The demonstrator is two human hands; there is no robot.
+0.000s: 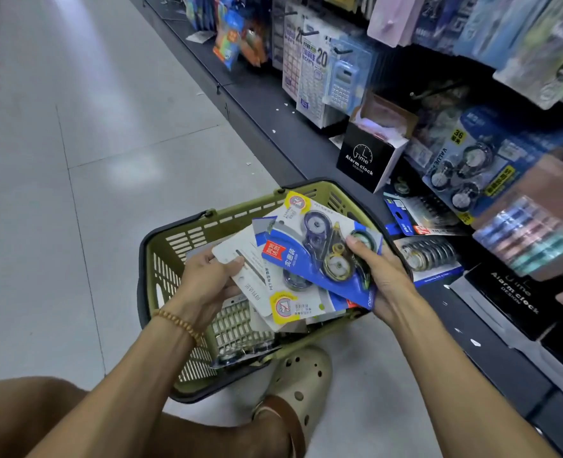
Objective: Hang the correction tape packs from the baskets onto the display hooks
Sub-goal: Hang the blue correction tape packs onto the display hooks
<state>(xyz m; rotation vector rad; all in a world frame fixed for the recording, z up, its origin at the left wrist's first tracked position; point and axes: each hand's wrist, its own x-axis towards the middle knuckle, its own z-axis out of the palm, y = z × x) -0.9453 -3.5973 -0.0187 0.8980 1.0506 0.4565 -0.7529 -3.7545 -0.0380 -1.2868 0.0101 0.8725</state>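
Head view: person is crouching over the olive-green slatted plastic basket (174, 259) on the floor, sorting stock. Right hand (382, 279) is pinching the blue-carded correction tape pack (319, 249) by its right edge, above the basket's far corner. Left hand (207, 279) is gripping a fan of white-backed packs (257, 285), thumb on top. Step looks like pick-and-sort, nothing hung yet. Next move is calling for lifting the blue pack to a free black display hook (435, 89) and threading its hang-hole.
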